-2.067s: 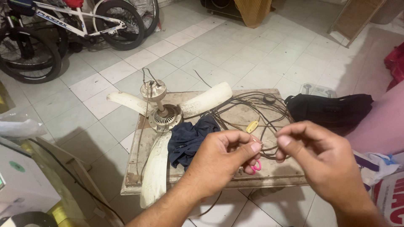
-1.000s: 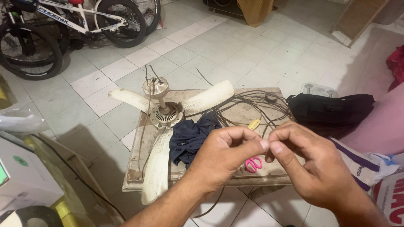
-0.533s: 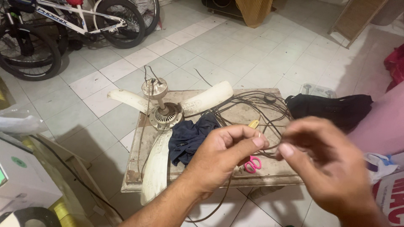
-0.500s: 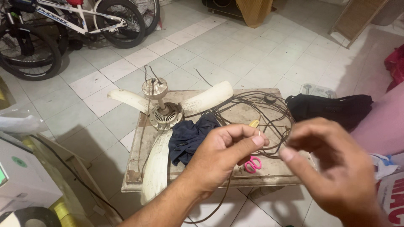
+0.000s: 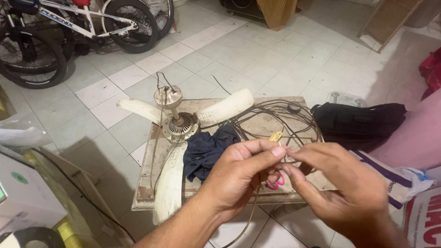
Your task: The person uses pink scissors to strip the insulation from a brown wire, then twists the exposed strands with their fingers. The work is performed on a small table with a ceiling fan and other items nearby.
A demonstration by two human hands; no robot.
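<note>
My left hand (image 5: 239,177) and my right hand (image 5: 342,186) meet fingertip to fingertip over a low wooden board (image 5: 147,183), both pinching a thin dark wire (image 5: 250,216) that hangs down below them. A cream ceiling fan (image 5: 177,126) with three blades lies on the board, a dark blue cloth (image 5: 204,149) against its motor. A tangle of dark cable (image 5: 280,115) covers the board's right half. A pink-handled tool (image 5: 275,182) shows just under my fingers, and a small yellow piece (image 5: 275,136) lies behind them.
A black bag (image 5: 358,121) lies on the tiled floor right of the board. Bicycles (image 5: 69,27) stand at the back left. A white appliance (image 5: 23,197) and a yellow roll (image 5: 64,229) are at the near left. Pink fabric (image 5: 413,133) and printed sacks (image 5: 425,220) are at the right.
My right hand drew away to the right half a second ago and has come back, so its fingertips again meet my left hand's on the wire. The fan and board have not moved.
</note>
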